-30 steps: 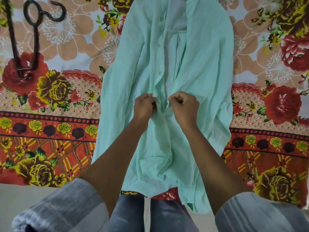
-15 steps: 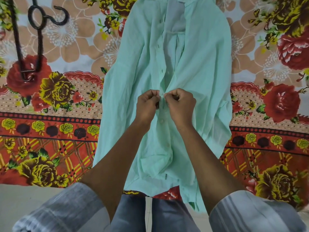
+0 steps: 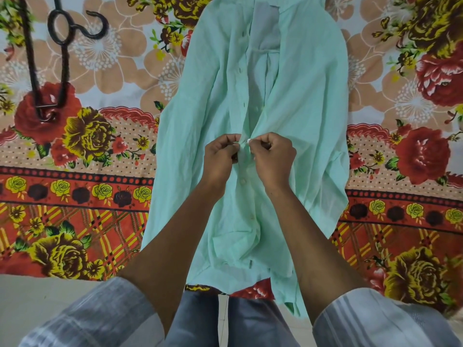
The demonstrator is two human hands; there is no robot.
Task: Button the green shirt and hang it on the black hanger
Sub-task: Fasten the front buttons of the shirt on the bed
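The light green shirt (image 3: 308, 101) lies flat on a flowered bedsheet, hem toward me, collar at the top edge. Its lower front is closed, with buttons showing below my hands; above them the front gapes open. My left hand (image 3: 220, 156) pinches the left front edge at mid-shirt. My right hand (image 3: 271, 156) pinches the right front edge against it, a small white button showing at its fingertips. The black hanger (image 3: 62, 58) lies on the sheet at the upper left, hook toward the right, apart from the shirt.
The flowered bedsheet (image 3: 75, 196) covers the whole surface; its near edge runs along the bottom, with pale floor (image 3: 37, 296) beyond it at the lower left. My legs in grey trousers (image 3: 225, 321) are at the bottom centre.
Both hands have closed together at the shirt's front, bringing the two edges to meet. The view has shifted a little, so the hanger sits further right in the frame.
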